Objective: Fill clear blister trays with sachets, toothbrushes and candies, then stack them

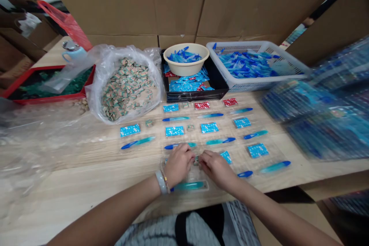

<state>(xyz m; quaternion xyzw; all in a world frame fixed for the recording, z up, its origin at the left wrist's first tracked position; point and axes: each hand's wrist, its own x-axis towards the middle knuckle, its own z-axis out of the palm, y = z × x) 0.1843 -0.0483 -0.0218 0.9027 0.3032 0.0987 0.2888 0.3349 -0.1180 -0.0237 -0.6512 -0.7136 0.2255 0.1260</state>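
My left hand (179, 164) and my right hand (215, 167) meet near the table's front edge, fingers curled and pinched together over a clear plastic tray (192, 185) that holds a blue-teal pen-like tool (188, 186). A small greenish folded piece (196, 160) sits between my fingertips; which hand grips it is unclear. Rows of blue packets (174, 131) and blue-teal tools (175, 118) lie in clear trays beyond my hands.
A clear bag of small folded pieces (125, 84) sits at the back left. A cream bowl (186, 59) stands in a black tray (218, 84), with a white basket (259, 80) of blue tools beside it. Stacked filled packs (325, 115) are at the right, a red tray (20, 84) at the left.
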